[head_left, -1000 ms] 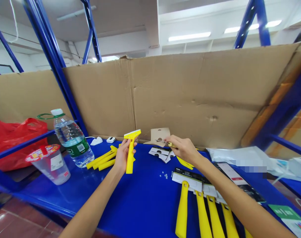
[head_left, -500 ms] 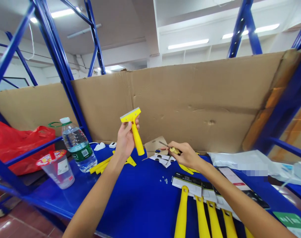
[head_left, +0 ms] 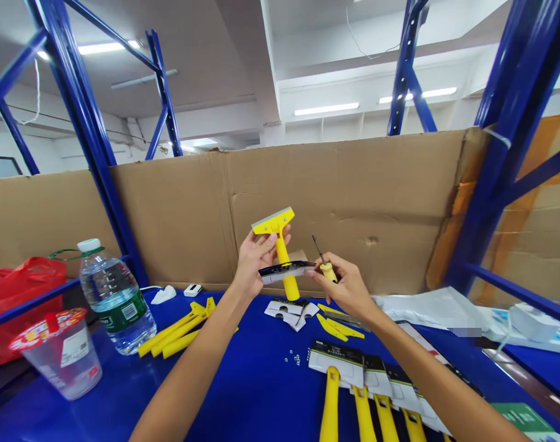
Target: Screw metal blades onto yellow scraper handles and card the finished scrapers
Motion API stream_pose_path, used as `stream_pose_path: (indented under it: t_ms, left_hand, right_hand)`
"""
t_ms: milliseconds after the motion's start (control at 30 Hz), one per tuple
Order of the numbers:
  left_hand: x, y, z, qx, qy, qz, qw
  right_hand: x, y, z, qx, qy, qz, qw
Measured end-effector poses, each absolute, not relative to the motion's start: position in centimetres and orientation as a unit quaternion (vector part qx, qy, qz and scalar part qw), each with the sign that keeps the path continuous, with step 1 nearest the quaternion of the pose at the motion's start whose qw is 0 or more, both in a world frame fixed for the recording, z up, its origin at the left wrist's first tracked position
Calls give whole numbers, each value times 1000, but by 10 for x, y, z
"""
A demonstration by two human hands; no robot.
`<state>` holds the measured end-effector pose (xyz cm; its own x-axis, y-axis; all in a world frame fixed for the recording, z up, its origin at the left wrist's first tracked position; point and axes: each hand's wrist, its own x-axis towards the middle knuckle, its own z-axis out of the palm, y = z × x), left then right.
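Blue steel racking and a tall cardboard wall (head_left: pixel 353 202) stand behind the blue surface (head_left: pixel 261 393). Above its far edge, the left hand (head_left: pixel 255 261) holds a yellow scraper (head_left: pixel 280 248) upright, fingers closed around the handle. Its long axis runs nearly vertical, a little tilted, with the flat blade head on top and the handle end pointing down to the surface. The right hand (head_left: pixel 347 285) grips a small screwdriver (head_left: pixel 323 261) with a yellow handle, its tip pointing up and away, and its fingers also pinch a dark printed card sleeve (head_left: pixel 287 271) that lies crosswise against the scraper handle. I judge that the step in hand is fitting this sleeve to the scraper; whether it already wraps the handle I cannot tell. The next move probably needs the sleeve lined up with the blade head. Finished scrapers (head_left: pixel 367 399) in sleeves lie at the near edge, bare yellow handles (head_left: pixel 178 325) toward the left beside a water bottle (head_left: pixel 112 298).
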<state>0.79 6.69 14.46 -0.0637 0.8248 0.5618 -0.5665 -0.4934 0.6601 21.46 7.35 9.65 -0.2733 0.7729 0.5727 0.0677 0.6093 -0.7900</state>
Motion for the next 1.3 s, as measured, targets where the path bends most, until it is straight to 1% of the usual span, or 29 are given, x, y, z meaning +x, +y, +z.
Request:
stream_pose_path:
  t_ms: [200,367,500,600,700,767,833,967,1100,1200,1300]
  left_hand:
    - [1,64,142,586,258,633,435]
    - [-7,70,142,634,286,587,415]
    - [-5,76,136,614,283,594,435]
    - [4,78,129,561,264,617,485]
    - [13,75,127,515,239,629,532]
    - [18,72,127,515,223,630,537]
    - [21,70,126,529,219,637,516]
    - [21,71,123,540,241,665,456]
    - [18,75,120,515,248,690,445]
    - [16,78,120,471,216,715,469]
    - [14,81,118,426,206,691,546]
  right_hand:
    - [217,75,100,-275,-699,357,556]
    - [216,75,105,-278,-665,365,589]
    - [214,74,109,-284,-619,392,618]
    - [214,73,111,-291,-578,408,644]
    - [216,75,110,-300,-555,397,666]
    - [217,78,109,-305,-547,391,674]
    - [218,80,108,-305,-542,389,679]
    - [218,82,108,-297,-551,384,679]
    - [222,78,112,-285,-591,338,674]
    - [229,72,119,-260,-635,305,660]
    - [236,65,129,-237,-683,311,617]
